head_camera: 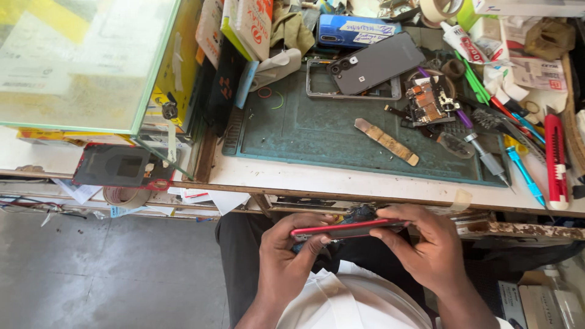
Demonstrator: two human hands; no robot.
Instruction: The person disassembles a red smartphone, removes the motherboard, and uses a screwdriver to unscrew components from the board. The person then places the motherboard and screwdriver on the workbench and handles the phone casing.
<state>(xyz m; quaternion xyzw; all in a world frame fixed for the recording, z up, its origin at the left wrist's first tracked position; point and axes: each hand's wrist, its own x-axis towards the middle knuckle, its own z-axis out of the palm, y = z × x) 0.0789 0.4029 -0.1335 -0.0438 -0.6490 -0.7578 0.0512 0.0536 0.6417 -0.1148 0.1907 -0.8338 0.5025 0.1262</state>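
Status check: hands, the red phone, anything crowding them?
Left hand and right hand both grip the red phone, edge-on, below the bench edge. Green mat untouched. Nothing between hands and phone.

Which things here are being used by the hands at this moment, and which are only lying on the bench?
In use: left hand, right hand, red phone.

Lying about: grey phone back, metal frame, circuit board, screwdriver, red cutter, green mat.
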